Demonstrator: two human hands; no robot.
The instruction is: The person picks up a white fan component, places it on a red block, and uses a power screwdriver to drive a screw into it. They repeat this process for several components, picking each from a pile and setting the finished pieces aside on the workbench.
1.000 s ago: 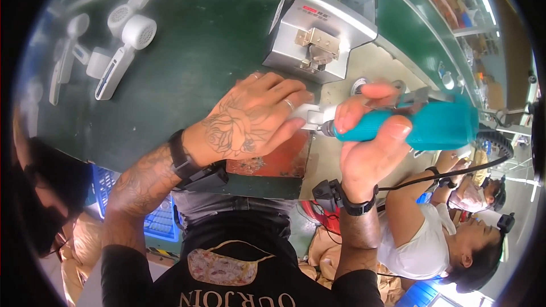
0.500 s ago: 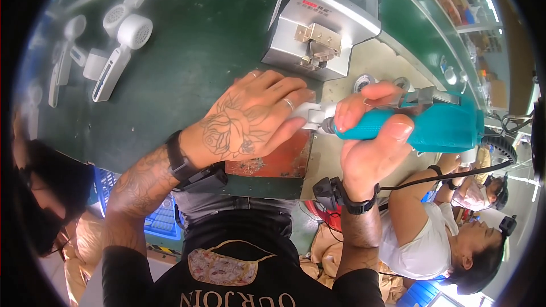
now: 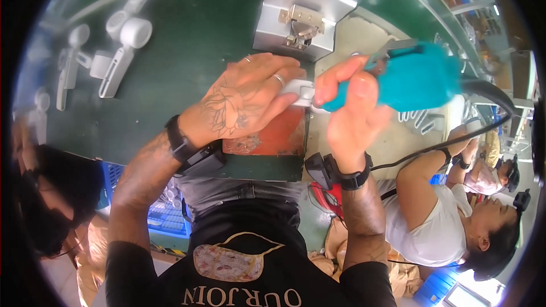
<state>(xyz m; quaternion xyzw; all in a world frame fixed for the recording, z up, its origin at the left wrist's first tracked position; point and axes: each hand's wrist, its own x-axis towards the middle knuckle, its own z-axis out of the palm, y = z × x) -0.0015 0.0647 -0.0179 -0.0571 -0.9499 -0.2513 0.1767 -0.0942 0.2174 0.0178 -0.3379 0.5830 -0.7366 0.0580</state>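
Newly tilted, the teal driver point(image 3: 421, 82) is gripped in the right hand point(image 3: 354, 116), beside the white part point(image 3: 301, 92) the left hand point(image 3: 239, 102) pinches.

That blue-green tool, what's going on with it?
The person's right hand grips the blue-green tool, its front end close to a small white part in the left hand. Whether they touch is hidden. White round-headed devices lie on the green table, and a silver machine stands beyond.

Silver machine point(image 3: 301, 0) on a green table point(image 3: 182, 34); blue basket point(image 3: 169, 225) below; at right, a co-worker point(image 3: 414, 190) in a white shirt point(image 3: 429, 236).
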